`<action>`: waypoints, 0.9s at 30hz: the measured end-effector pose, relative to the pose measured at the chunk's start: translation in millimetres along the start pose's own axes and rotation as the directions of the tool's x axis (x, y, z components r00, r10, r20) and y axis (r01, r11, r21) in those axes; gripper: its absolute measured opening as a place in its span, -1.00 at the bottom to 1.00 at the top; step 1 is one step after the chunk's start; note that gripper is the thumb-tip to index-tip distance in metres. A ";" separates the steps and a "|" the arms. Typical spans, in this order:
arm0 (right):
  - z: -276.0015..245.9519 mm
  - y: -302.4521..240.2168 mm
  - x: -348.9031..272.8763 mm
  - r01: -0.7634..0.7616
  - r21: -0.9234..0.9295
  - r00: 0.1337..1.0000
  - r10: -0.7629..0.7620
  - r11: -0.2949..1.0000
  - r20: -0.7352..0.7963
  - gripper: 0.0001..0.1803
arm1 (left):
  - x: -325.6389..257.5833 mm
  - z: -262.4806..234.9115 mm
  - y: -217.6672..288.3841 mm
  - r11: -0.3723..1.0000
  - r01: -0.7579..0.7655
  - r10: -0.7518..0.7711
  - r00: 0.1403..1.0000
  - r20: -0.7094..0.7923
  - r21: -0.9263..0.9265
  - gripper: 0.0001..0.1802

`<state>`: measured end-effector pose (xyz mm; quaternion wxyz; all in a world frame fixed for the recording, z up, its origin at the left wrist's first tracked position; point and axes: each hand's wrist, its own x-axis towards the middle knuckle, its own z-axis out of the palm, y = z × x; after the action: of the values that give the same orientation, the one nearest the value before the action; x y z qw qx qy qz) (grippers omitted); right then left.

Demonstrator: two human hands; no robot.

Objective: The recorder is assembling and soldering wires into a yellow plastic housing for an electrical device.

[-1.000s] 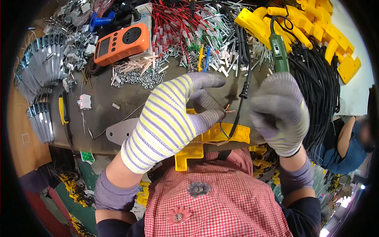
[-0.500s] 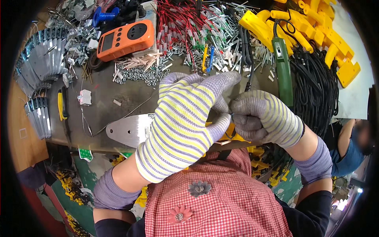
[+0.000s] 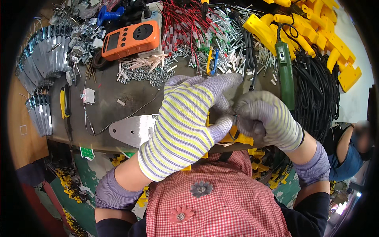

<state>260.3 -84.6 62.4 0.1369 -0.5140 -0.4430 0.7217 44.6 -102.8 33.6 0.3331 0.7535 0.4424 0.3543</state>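
My left hand (image 3: 185, 126), in a striped knit glove with grey fingertips, is closed, palm down, over a yellow plastic part (image 3: 241, 138). Its index finger stretches forward, and its thumb tip meets a thin wire (image 3: 236, 117). What lies under its palm is hidden. Facing it, my right hand (image 3: 272, 122), gloved alike, pinches the wire between bent fingers, slightly blurred. From beneath my left hand a flat silver metal plate (image 3: 130, 130) with small holes sticks out to the left; whether it joins the yellow part is hidden.
An orange meter (image 3: 132, 39) stands at the back, near piled nuts (image 3: 144, 75) and red wires (image 3: 181, 23). A green power tool (image 3: 285, 75), black cables (image 3: 316, 94) and yellow plastic parts (image 3: 308, 31) lie right. Yellow-handled pliers (image 3: 64, 102) and stacked metal plates (image 3: 41, 55) lie left.
My right hand has turned a little at the wrist, its fingers shifting around the wire. My left hand keeps its pose. The whole view has shifted slightly.
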 end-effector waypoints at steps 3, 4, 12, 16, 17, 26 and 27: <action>0.4 -5.6 -7.1 0.086 -0.033 0.996 -0.085 0.996 0.039 -0.66 | 0.8 0.4 -1.4 0.999 -0.026 0.026 1.000 0.006 0.039 -0.36; 6.8 -12.7 -14.8 -0.008 -0.119 0.995 -0.004 0.993 -0.101 -0.68 | 1.4 0.1 -2.1 0.999 -0.023 0.023 1.000 0.003 0.040 -0.36; -13.4 25.2 2.1 0.283 -0.918 0.532 -0.751 -0.277 0.390 -0.88 | 2.9 0.3 -1.1 1.000 0.003 -0.003 1.000 0.015 -0.027 -0.34; -7.8 29.3 13.9 0.741 -0.532 0.607 -0.748 0.409 0.270 -0.86 | 3.7 -0.4 -2.1 0.989 -0.106 0.108 0.994 -0.014 0.104 -0.34; -16.7 19.9 4.5 0.505 -0.355 0.860 -0.422 0.787 0.288 -0.84 | 2.4 0.2 -2.0 0.989 -0.103 0.106 0.994 -0.018 0.105 -0.34; -1.4 18.5 1.6 0.440 -0.894 0.482 -0.818 -0.083 0.314 -0.74 | 3.9 -1.8 4.0 1.000 0.011 -0.011 0.999 0.037 -0.013 -0.34; 0.2 20.2 3.3 0.529 -0.818 0.599 -0.782 0.227 0.170 -0.77 | 3.9 -1.1 3.2 1.000 -0.008 0.007 1.000 0.029 0.013 -0.34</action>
<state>263.9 -94.1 44.6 0.2414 -0.3709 -0.8680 0.2253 46.4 -100.3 37.8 0.3331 0.7624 0.4371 0.3418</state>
